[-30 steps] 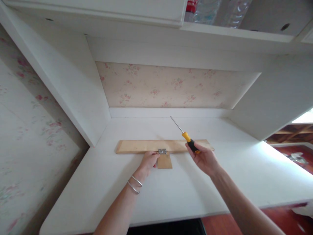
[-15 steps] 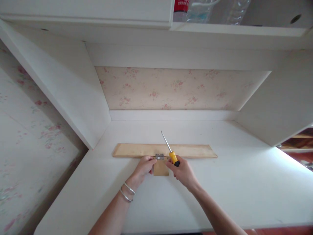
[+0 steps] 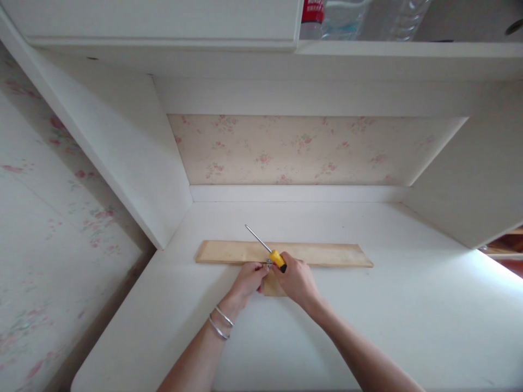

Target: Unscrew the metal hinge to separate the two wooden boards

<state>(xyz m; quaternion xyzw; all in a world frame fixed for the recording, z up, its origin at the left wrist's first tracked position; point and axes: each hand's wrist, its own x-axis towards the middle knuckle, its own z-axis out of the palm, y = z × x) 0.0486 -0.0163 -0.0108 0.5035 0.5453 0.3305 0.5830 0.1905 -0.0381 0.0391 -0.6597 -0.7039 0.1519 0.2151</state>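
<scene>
A long, thin wooden board (image 3: 327, 255) lies across the white surface. Against its near edge sits a small wooden block (image 3: 273, 288), with a metal hinge (image 3: 268, 262) over the joint, now mostly covered by my fingers. My left hand (image 3: 249, 280) is closed on the left side of the block, thumb and fingertip close to the hinge. In my right hand (image 3: 299, 276) is a screwdriver (image 3: 277, 257) with a yellow and black handle. Its shaft points up and left over the board, away from the hinge. The right fingertips reach down to the hinge.
The white desk top (image 3: 392, 326) runs between two upright side panels, with a floral wall panel (image 3: 302, 149) at the back. Overhead, a cabinet shelf (image 3: 392, 49) holds a red-labelled bottle (image 3: 312, 13) and clear plastic bottles. Its underside hangs over the desk's far part.
My right hand has moved left and in over the hinge and block. The screwdriver's shaft has swung further left. The whole view has shifted slightly; the board still lies in place.
</scene>
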